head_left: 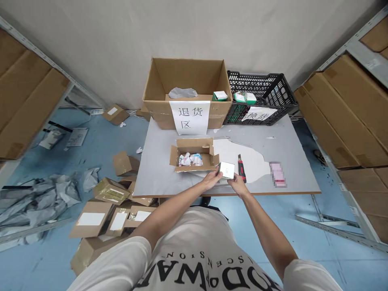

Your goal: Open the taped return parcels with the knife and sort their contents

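Between my two hands is a small white box, held just above the table's front part. My left hand grips its left side, and my right hand closes on its lower right corner. Left of it stands an open cardboard carton with its flaps spread; crumpled printed paper lies inside. Just right of the small box, a red and black utility knife rests on a white sheet.
A large open cardboard box with a paper sign stands at the table's back, beside a black plastic crate. Both hold small green-and-white boxes. Pink slips lie at right. Used cartons pile up on the floor at left; shelving flanks the table.
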Demonstrator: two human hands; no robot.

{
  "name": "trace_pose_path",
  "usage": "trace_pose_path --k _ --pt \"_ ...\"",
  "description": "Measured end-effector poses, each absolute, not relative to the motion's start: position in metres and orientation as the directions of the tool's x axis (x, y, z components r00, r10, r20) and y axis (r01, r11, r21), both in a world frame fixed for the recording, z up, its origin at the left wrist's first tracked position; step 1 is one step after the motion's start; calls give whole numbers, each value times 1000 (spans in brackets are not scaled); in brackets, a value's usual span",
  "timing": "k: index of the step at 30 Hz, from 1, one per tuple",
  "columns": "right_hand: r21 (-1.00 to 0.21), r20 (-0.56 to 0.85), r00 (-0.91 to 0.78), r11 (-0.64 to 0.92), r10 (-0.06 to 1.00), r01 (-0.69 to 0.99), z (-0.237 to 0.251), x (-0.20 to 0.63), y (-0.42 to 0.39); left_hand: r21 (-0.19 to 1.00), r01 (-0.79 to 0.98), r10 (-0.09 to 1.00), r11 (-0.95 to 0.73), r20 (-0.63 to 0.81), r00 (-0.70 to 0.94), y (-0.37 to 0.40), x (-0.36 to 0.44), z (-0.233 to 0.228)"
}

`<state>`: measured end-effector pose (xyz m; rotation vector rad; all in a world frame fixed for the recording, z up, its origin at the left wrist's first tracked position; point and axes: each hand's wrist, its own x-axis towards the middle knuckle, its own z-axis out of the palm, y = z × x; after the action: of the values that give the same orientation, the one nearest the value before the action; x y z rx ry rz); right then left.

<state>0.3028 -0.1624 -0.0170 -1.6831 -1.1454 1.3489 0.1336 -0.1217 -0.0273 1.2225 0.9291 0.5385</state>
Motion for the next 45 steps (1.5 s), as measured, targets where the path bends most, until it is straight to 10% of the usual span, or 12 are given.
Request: trace_pose_path --k 26,36,45 --pt "-892 -386 -50 -359 921 275 -35 276 -112 901 -101 784 423 -307 539 -91 103 -76" --pt "-857 -299 -93 -225 950 463 -11 305 -109 976 212 909 58 -139 392 -96 109 -57" --pt "-482 -293 47 -190 955 855 28 269 -74 977 211 938 -3 -71 339 -81 128 -51"
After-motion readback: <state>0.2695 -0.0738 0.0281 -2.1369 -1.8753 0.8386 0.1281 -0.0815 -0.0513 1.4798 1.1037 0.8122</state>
